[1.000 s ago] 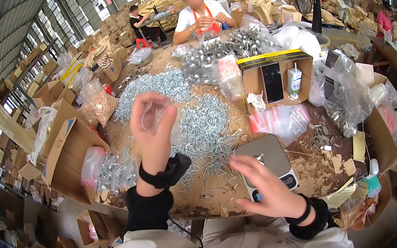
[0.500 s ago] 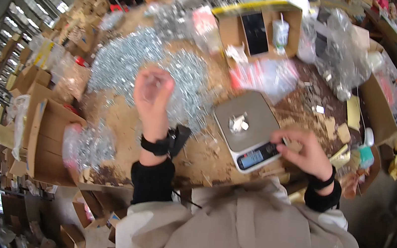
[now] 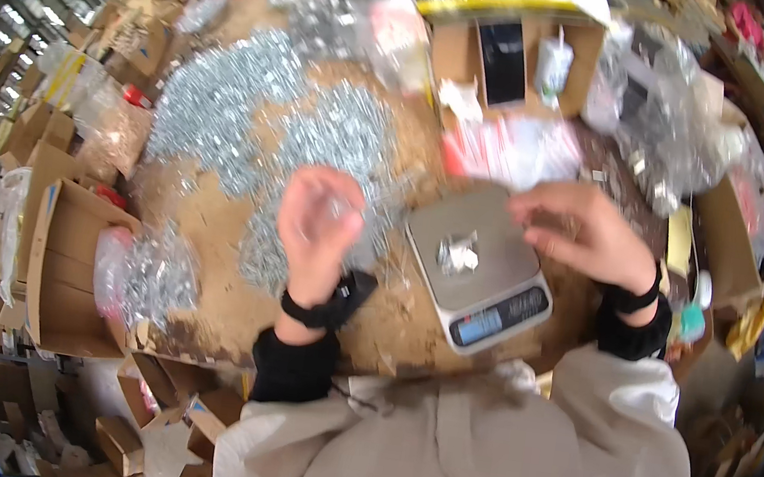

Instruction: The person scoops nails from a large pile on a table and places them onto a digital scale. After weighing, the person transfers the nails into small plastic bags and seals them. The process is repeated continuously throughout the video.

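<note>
My left hand (image 3: 317,230) is curled around what looks like a clear plastic bag (image 3: 320,211), held above the front of a heap of small silvery metal pieces (image 3: 343,132). A white kitchen-type scale (image 3: 485,334) with a grey pan and a lit display stands to its right. On the pan lies a small cluster of shiny metal pieces (image 3: 459,254). My right hand (image 3: 585,232) hovers at the pan's right edge, thumb and fingers curved and apart, with nothing visible between them.
Behind the scale lies a red-and-white plastic bag (image 3: 514,150), before a cardboard box (image 3: 445,49) holding a dark phone-like slab (image 3: 503,66) and a white bottle (image 3: 553,68). Clear plastic bags (image 3: 668,122) crowd the right. An open carton (image 3: 74,266) stands at the left edge.
My right hand has left the scale's front corner and moved up to the pan's right edge. My left hand has come slightly right and nearer to me, still curled.
</note>
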{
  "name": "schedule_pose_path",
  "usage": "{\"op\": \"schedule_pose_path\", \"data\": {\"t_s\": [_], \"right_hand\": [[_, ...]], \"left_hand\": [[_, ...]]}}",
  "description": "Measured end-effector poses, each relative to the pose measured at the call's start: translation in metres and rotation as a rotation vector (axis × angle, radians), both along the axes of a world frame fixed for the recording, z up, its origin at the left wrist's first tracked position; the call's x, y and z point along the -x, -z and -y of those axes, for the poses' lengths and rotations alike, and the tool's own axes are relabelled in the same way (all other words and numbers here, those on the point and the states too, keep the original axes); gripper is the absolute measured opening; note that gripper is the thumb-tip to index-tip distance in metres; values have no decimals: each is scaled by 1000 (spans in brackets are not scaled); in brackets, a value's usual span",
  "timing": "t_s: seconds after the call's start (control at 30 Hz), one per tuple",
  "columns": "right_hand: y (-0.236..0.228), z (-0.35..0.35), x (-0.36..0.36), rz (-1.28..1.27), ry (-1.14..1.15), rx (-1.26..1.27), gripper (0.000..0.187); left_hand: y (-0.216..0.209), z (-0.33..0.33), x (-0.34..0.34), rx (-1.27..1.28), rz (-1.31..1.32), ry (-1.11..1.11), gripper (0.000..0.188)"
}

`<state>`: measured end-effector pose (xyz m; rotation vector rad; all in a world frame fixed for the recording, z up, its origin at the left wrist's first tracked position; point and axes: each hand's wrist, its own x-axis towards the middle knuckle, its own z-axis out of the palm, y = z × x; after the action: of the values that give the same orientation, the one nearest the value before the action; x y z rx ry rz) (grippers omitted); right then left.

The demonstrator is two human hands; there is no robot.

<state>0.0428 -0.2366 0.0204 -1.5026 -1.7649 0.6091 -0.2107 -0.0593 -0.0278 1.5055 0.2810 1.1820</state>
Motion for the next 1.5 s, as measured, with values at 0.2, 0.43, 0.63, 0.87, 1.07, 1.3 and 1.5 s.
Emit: {"op": "schedule_pose_path", "data": {"t_s": [0.2, 0.43, 0.63, 0.87, 1.07, 1.3, 1.5], "right_hand": [[19, -29, -4, -19, 31, -197, 25], [24, -27, -11, -42, 145, -178, 16], [39, -38, -13, -97, 145, -190, 16], [42, -30, -13, -75, 97, -167, 17], [33, -29, -13, -12, 8, -110, 23], [36, -29, -3, 51, -150, -16, 63], [56, -30, 12, 222, -211, 31, 76]], "left_hand": [[10, -4, 5, 4, 46, 106, 34], [5, 6, 7, -37, -21, 89, 33], [14, -5, 7, 7, 80, -16, 38], [14, 4, -1, -128, -6, -51, 45], [13, 2, -3, -116, -13, -8, 46], [19, 2, -5, -75, 77, 73, 45], [19, 4, -4, -118, 61, 72, 44]]}}
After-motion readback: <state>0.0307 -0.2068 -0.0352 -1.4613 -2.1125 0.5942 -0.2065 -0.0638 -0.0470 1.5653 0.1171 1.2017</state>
